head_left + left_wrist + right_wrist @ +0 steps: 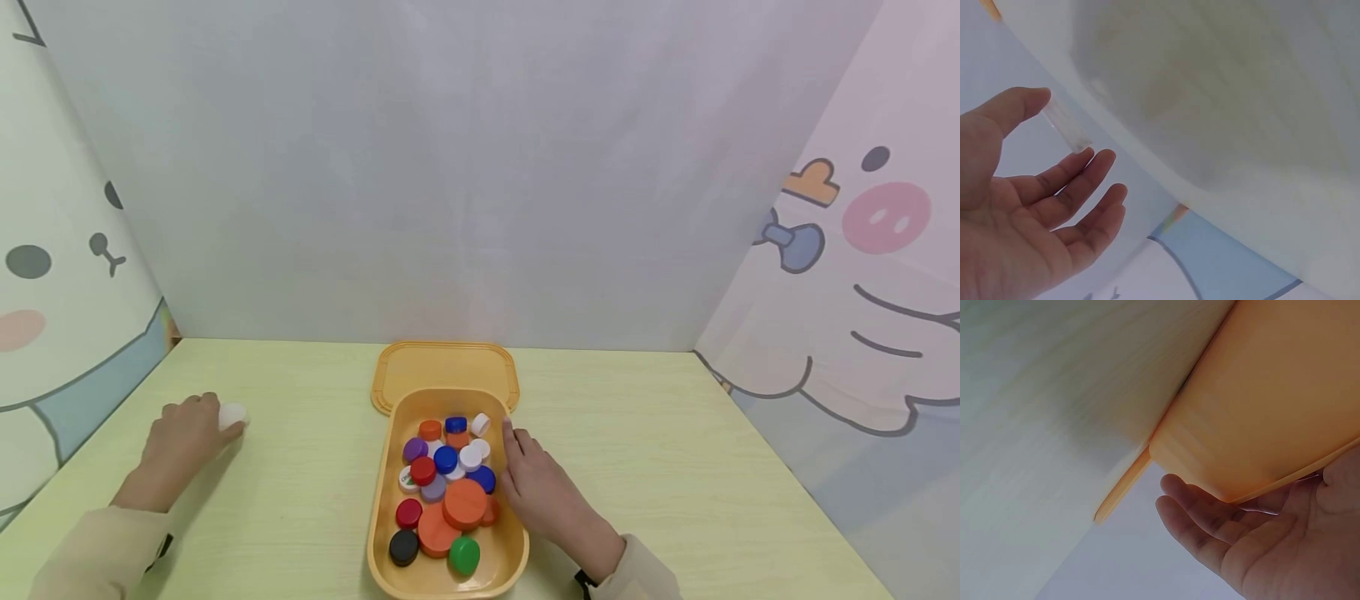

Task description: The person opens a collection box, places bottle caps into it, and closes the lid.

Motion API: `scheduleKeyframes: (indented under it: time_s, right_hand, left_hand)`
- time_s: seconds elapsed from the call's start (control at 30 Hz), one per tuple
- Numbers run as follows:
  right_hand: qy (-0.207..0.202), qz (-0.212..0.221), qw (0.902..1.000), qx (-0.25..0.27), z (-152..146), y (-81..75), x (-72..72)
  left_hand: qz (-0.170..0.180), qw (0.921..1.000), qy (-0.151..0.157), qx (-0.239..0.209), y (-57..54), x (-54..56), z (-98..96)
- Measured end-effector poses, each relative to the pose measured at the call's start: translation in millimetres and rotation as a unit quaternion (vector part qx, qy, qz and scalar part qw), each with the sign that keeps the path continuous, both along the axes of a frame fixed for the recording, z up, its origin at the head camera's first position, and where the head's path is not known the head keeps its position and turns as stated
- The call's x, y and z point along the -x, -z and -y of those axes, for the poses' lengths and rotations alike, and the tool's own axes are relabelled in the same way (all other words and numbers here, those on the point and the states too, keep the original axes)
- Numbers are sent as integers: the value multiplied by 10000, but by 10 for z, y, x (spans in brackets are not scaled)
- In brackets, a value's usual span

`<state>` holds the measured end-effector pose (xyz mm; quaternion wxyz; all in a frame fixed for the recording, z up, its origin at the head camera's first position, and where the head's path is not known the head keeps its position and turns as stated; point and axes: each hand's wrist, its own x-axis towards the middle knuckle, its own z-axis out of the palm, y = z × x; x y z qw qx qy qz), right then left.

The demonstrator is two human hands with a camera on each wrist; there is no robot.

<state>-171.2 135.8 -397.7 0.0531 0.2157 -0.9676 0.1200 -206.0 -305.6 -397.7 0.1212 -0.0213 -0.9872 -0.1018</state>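
Observation:
Far to the left on the table, my left hand (pixel 183 437) pinches a white round cap (pixel 234 414) between thumb and fingertips. In the left wrist view that cap (pixel 1067 127) appears edge-on, thin and slightly see-through. My right hand (pixel 543 483) rests against the right side of an orange plastic box (pixel 375 533), fingers nearly straight along its rim. From the right wrist view, the fingers (pixel 1200 512) lie by the outer wall (pixel 1260 412). Inside the box are many bottle caps, including a large orange cap (pixel 465 503), a green cap (pixel 465 555) and a black cap (pixel 403 547).
An orange lid (pixel 442 367) lies flat behind the box, partly overlapped by it. The pale yellow table (pixel 637 417) ends at a grey-white curtain (pixel 465 183) at the back. Cartoon-printed cloths (pixel 847 333) stand along both sides.

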Motion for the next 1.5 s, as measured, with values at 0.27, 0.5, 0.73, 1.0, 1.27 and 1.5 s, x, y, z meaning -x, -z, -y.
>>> scheduleKeyframes:
  time_s: [0.27, 0.5, 0.73, 1.0, 1.27, 1.5]
  right_hand:
    - [2, 17, 10000, -13, -6, -7, -7]
    - [3, -2, 10000, -4, -5, -6, -10]
    - [19, 28, 10000, -27, -11, -1, -9]
    - [46, 90, 9999, -47, -9, -3, -10]
    - [29, 117, 9999, -63, -8, 1, -3]
    - [13, 141, 9999, -67, -5, -5, 7]
  left_hand:
    - [-419, 9986, 324, 43, -98, -79, -300]
    - [-487, 9972, 569, -83, -201, -178, -634]
    - [-555, 9951, 822, -53, -330, -290, -1013]
    - [-544, 9932, 1022, 130, -433, -462, -1423]
    - [-231, 9900, 1384, 112, -515, -673, -1811]
    - [240, 9800, 1962, 228, -437, -783, -2024]
